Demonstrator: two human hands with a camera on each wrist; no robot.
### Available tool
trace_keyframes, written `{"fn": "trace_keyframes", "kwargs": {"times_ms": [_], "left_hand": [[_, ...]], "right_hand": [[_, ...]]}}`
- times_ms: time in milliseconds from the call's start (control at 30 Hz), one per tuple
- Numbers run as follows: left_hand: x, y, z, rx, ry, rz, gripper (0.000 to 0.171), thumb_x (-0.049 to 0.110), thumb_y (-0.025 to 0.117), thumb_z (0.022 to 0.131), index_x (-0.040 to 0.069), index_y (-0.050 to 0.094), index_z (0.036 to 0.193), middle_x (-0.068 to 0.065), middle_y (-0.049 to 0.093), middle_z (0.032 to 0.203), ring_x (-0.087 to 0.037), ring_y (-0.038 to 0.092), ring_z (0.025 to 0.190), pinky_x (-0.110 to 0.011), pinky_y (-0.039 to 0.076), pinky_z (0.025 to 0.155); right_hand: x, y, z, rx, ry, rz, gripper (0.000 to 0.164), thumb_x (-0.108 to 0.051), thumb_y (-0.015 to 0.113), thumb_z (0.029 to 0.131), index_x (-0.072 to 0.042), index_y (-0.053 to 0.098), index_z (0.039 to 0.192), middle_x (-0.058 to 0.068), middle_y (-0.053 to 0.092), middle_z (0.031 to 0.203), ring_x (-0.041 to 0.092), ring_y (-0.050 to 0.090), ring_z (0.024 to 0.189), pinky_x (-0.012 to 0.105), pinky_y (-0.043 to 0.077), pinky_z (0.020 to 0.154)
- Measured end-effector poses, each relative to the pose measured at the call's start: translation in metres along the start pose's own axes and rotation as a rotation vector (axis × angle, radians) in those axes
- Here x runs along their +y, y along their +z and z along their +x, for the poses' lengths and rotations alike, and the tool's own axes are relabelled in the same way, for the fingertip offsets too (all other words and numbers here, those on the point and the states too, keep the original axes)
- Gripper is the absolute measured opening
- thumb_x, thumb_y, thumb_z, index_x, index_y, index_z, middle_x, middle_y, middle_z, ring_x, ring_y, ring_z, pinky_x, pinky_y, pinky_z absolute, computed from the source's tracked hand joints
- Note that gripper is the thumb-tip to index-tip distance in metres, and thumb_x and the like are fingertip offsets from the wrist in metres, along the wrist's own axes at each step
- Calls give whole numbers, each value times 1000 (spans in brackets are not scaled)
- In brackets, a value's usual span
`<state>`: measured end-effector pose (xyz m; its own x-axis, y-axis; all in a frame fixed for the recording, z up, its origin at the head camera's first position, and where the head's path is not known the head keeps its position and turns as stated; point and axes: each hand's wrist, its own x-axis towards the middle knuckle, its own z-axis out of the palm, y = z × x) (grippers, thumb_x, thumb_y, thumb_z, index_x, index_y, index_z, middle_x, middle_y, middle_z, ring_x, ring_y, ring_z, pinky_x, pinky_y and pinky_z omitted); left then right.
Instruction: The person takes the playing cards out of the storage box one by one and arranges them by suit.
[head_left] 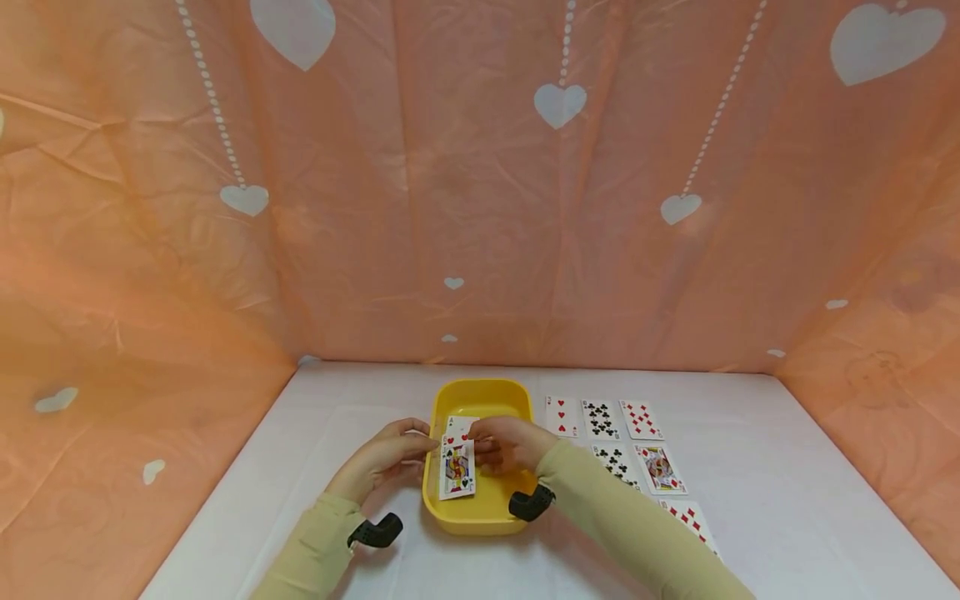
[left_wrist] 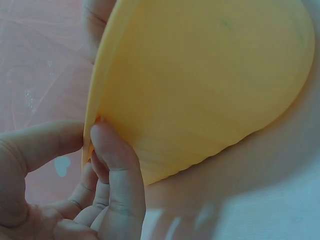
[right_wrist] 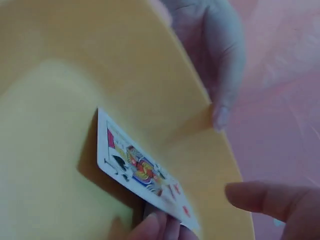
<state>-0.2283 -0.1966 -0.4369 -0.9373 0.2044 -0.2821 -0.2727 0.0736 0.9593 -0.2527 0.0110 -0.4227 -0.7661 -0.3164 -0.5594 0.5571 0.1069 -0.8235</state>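
A yellow plastic tray sits on the table in front of me. My left hand is at its left side, and in the left wrist view the thumb and a finger pinch the tray's rim. My right hand reaches into the tray from the right. A jack of spades lies tilted there, with a heart card partly covered beneath it and another card farther back. In the right wrist view, curled fingertips hold the jack's lower edge from below, while the thumb stands apart from the card.
Right of the tray, several playing cards lie face up in rows on the white table: a three of hearts, club cards and diamond cards. The right forearm passes over part of them. An orange cloth with white hearts surrounds the table.
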Motion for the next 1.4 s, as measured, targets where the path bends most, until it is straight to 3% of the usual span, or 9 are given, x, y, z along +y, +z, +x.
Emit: {"fn": "trace_keyframes", "kwargs": {"times_ms": [367,900,1067,1200,1400], "left_hand": [[-1,2,2,2,4,-12,33,7,65,87,-6,45,112,-15,67,95,-20,64,78,-25,50,59],[-2,1,2,1,1,1,32,6,63,88,-7,46,112,-15,67,95,-18,64,76,-26,52,61],[-3,0,1,-8,0,-6,33,6,64,88,-7,46,112,-14,67,94,-17,63,75,-25,52,59],[-1,-1,0,0,-3,3,34,8,64,89,-7,46,114,-15,67,94,-17,64,75,-25,52,58],[0,-1,0,5,-6,4,33,8,65,88,-5,47,112,-14,67,94,-17,64,74,-25,52,58]], "right_hand": [[0,9,7,51,-74,-218,16,8,60,81,12,63,96,13,65,80,18,57,65,26,53,63],[-8,1,8,144,-162,-325,13,0,59,86,8,63,95,10,61,77,18,55,63,30,54,64],[-9,-3,8,136,-198,-290,6,0,58,87,5,62,88,8,58,73,16,50,60,26,48,58],[-13,-6,8,127,-230,-241,7,0,56,90,6,61,90,10,59,77,17,54,62,32,55,69],[-28,-12,-1,124,-293,-233,14,-4,57,93,7,58,102,14,61,90,25,62,76,40,54,79]]}}
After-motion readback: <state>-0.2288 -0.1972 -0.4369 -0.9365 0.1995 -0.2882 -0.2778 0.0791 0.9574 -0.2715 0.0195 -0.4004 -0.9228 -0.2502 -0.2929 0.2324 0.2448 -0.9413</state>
